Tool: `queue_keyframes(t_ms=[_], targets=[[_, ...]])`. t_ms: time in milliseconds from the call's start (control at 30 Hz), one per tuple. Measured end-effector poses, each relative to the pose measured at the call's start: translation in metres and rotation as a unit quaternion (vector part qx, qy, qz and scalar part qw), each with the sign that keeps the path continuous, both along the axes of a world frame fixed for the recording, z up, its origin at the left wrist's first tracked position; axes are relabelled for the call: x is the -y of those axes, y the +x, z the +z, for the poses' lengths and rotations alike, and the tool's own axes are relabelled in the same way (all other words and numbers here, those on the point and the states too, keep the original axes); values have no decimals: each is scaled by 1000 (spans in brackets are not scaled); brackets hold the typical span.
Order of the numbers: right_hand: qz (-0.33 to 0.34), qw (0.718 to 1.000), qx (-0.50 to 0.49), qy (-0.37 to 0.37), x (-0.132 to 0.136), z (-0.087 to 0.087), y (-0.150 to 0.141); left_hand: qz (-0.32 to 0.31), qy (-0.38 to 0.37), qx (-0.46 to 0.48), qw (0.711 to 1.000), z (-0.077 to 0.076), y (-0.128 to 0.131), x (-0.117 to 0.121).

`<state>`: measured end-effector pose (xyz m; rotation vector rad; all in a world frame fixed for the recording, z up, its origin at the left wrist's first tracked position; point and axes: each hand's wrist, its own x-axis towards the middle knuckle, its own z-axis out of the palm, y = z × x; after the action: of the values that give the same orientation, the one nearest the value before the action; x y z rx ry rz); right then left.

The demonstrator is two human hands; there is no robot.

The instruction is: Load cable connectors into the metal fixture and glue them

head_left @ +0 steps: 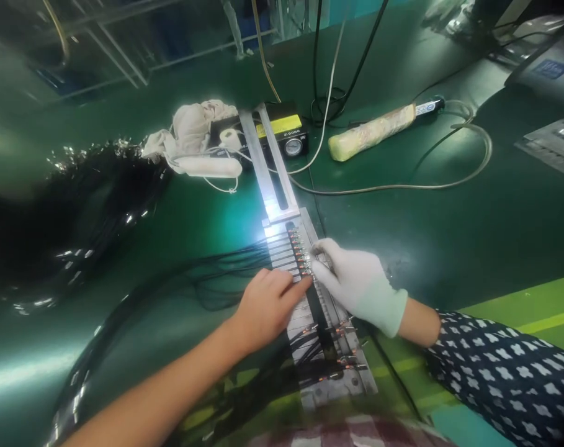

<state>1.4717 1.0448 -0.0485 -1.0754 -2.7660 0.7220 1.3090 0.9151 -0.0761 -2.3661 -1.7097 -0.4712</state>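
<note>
A long metal jig point(304, 313) with a row of slots runs away from me across the green table. Black cables point(235, 251) lie side by side in its upper slots, their stripped, coloured wire ends point(300, 248) pointing right. My left hand point(267, 304), bare, rests on the jig with fingers curled and one digit reaching to the lowest of these ends; whatever it grips is hidden. From the right, my right hand point(349, 276) in a white glove has thumb and forefinger bent together at the wire ends, the pinched thing too small to name.
Loose black cables point(123, 198) pile up at the left. Behind the jig stand a black box with a gauge point(291, 147) and a white cloth bundle point(193, 127). A tape-wrapped tool point(372, 132) lies back right near a looping hose point(388, 188). More cable ends point(332, 366) lie across the jig's near part.
</note>
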Motion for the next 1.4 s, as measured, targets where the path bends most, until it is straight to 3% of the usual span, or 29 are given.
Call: queue_keyframes(t_ms=[133, 233, 300, 400, 500, 600, 733, 900, 1033, 1133, 1267, 1400], targets=[[-23, 1000, -6, 4, -10, 0, -10, 26, -9, -25, 999, 1, -5, -18], [-36, 999, 3, -4, -15, 2, -14, 57, -60, 10, 997, 19, -6, -14], [-34, 999, 4, -7, -16, 3, -15, 77, -115, 87, 987, 36, -4, 12], [-31, 999, -1, -18, -17, 2, -13, 109, -194, 163, 961, 50, 4, 74], [-28, 999, -22, -19, -17, 0, -12, 179, -174, 129, 960, 43, 18, 126], [-29, 999, -34, -17, -18, -1, -9, 197, -140, 112, 964, 29, 32, 146], [-21, 993, -98, -57, -22, -3, 0, 169, -107, 62, 978, 29, 27, 141], [-3, 976, -197, -89, -30, -7, 9, 39, -68, -56, 995, 52, -36, 125], [3, 977, -193, -91, -30, -8, 9, -38, -139, -46, 988, 54, -75, 123], [7, 977, -188, -101, -30, -7, 8, 30, -186, 50, 981, 49, -80, 135], [4, 978, -176, -108, -31, -6, 7, 109, -228, 187, 949, 53, -77, 145], [-1, 980, -165, -114, -31, -6, 6, 139, -163, 249, 945, 60, -75, 128]])
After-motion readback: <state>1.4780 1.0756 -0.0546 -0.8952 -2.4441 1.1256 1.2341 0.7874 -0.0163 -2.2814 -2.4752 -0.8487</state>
